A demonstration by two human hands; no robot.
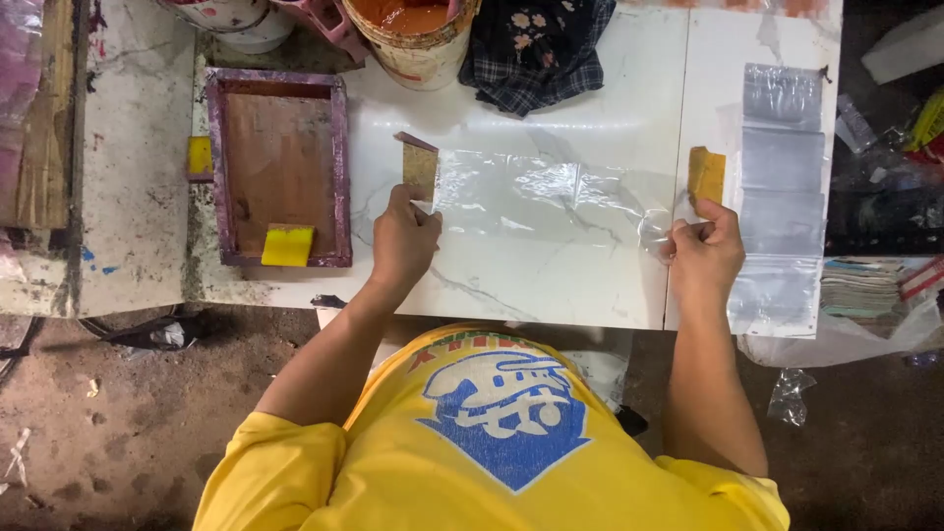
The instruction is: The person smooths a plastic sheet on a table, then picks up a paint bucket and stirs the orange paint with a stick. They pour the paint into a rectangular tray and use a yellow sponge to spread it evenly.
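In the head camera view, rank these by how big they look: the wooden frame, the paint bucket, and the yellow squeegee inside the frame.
1. wooden frame, largest.
2. paint bucket, cut off by the top edge, so its full size is unsure.
3. yellow squeegee, smallest.

The person wore a bright yellow short-sleeved T-shirt (492, 462) with a large blue and white printed emblem (506, 405) on the chest, topped by a strip of red and green print. Both forearms were bare, without watch, rings or gloves.
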